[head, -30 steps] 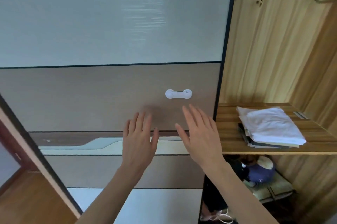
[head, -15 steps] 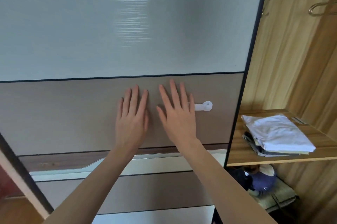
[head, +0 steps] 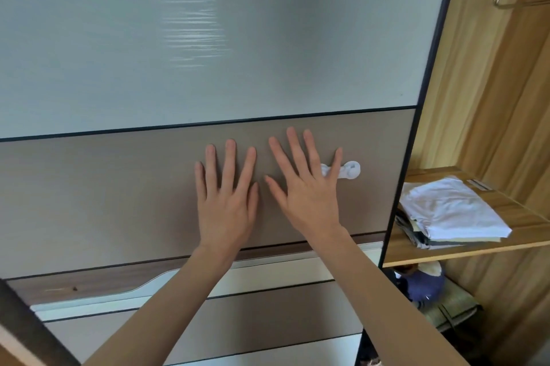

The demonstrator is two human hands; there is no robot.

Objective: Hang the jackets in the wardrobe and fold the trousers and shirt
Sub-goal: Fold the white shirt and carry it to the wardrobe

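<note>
Your left hand [head: 226,202] and your right hand [head: 306,190] lie flat on the brown sliding wardrobe door [head: 119,202], fingers straight and spread, holding nothing. Your right little finger covers part of the small white plastic handle [head: 349,169]. Right of the door, the folded white shirt [head: 449,207] tops a stack of folded clothes on the wooden shelf [head: 523,216].
</note>
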